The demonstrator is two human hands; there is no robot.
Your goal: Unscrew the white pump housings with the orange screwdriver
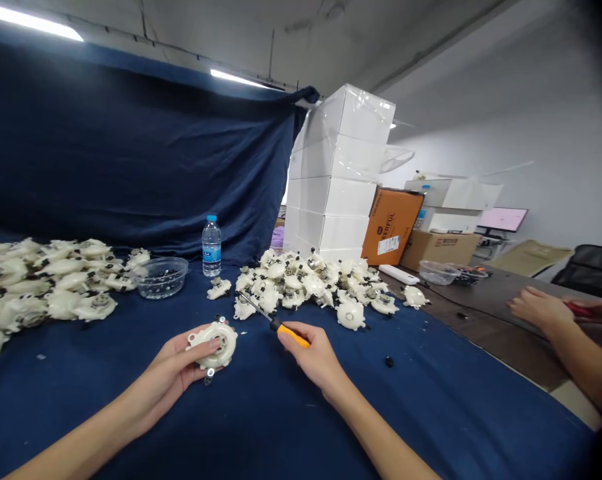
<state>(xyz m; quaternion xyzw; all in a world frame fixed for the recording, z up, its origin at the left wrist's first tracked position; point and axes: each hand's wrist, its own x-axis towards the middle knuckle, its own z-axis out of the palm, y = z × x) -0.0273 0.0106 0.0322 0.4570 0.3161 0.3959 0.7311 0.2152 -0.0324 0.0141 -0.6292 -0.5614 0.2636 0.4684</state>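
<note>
My left hand [177,368] is closed round a round white plastic part [215,343] with a metal centre, held just above the blue cloth [261,420]. My right hand [313,357] grips a screwdriver [273,323] with an orange handle; its metal shaft points up and left, away from the part. A heap of similar white parts [311,280] lies just beyond the screwdriver tip. A second, larger heap of white parts [41,283] covers the table's left side.
A clear plastic bowl [161,276] and a water bottle [211,246] stand behind my hands. Stacked white boxes [338,173] and cardboard cartons [391,225] rise at the back. Another person's hands [545,311] rest on the brown table at right. A small black piece [389,362] lies on the cloth.
</note>
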